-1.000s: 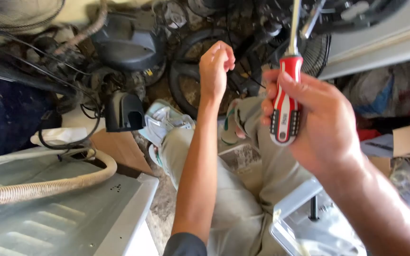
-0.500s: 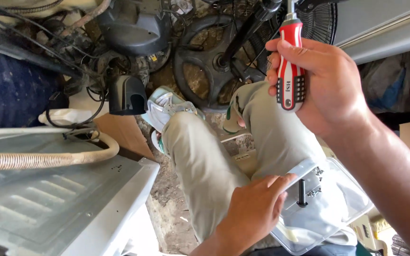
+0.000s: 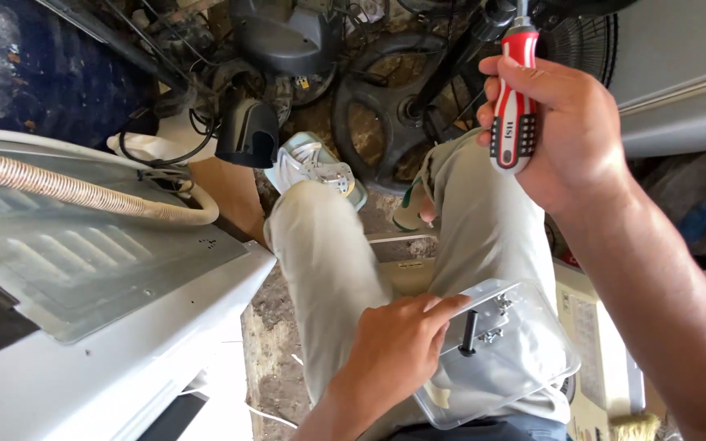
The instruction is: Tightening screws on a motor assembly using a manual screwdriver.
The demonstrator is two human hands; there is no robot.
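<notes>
My right hand point(image 3: 561, 122) is raised at the upper right, gripping a screwdriver point(image 3: 513, 106) with a red, black and white handle, shaft pointing up. My left hand point(image 3: 394, 347) is low in the middle, fingers resting on the edge of a clear plastic tray point(image 3: 516, 371) that lies on my right thigh. In the tray sit a black bolt-like piece point(image 3: 468, 333) and a few small metal screws point(image 3: 496, 314). My legs in light trousers point(image 3: 328, 261) stretch forward to a pale green shoe point(image 3: 316, 167).
A white appliance casing with a ribbed hose point(image 3: 59, 188) fills the left. A black round fan base point(image 3: 394, 106), a fan grille point(image 3: 586, 45), cables and dark motor housings point(image 3: 283, 37) crowd the top. Another white unit point(image 3: 606, 359) lies at the lower right.
My left hand came down from the fan parts to the clear tray on my thigh. The right hand with the screwdriver stayed raised, and the view tilted downward.
</notes>
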